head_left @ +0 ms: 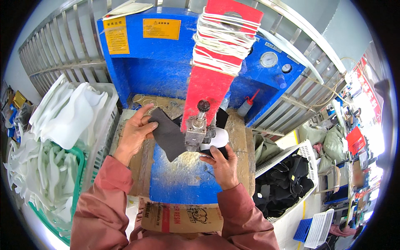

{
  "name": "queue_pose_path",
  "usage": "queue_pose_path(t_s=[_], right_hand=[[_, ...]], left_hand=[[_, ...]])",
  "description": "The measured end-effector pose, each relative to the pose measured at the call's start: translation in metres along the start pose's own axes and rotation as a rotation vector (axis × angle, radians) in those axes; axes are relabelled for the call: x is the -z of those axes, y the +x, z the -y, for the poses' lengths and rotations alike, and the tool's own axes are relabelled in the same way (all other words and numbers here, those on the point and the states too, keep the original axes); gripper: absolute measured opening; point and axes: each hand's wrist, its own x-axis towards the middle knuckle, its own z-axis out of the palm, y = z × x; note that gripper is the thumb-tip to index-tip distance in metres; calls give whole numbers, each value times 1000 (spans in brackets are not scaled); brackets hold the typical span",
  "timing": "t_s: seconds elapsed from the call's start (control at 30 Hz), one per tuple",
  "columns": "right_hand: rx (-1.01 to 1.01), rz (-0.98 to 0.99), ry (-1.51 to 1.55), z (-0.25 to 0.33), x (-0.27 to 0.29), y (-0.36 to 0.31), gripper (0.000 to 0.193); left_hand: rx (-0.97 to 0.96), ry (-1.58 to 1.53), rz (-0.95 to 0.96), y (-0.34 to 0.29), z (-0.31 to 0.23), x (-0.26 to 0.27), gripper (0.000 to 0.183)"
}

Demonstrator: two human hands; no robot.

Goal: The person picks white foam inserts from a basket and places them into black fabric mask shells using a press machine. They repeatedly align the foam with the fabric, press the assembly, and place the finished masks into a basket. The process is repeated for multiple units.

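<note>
Between the thumb and fingers of my left hand (pixel 136 132) is the edge of a dark grey sheet piece (pixel 168 135), which slants toward the metal head (pixel 196 132) of the machine. My right hand (pixel 223 168) grips a white rounded flat piece (pixel 218 138), thumb on top, with black material under and beside it. Both pieces meet at the metal head, which hides where they join. Above them rises the machine's red arm (pixel 210 85), wound with white cord.
Pale dust lies on the blue work surface (pixel 179 183). At left, a white crate (pixel 110 98) and a green basket (pixel 79 166) hold white shaped pieces. A white basket (pixel 310 156) of black pieces stands right. Behind are a blue housing (pixel 162 62) and a red-tipped bottle (pixel 245 108).
</note>
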Motion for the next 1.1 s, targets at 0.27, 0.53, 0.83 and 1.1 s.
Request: queue_pose_path(t_s=[0.27, 0.53, 0.83, 1.1], right_hand=[[-9, -57, 8, 6, 14, -7, 25], [21, -80, -18, 15, 22, -5, 24], [69, -86, -14, 25, 31, -2, 22], [45, -136, -24, 24, 36, -6, 21]], left_hand=[[11, -6, 35, 7, 3, -18, 60], [11, 12, 77, 17, 1, -30, 60], [11, -7, 124, 27, 3, -43, 58], [30, -12, 145, 27, 11, -45, 56]])
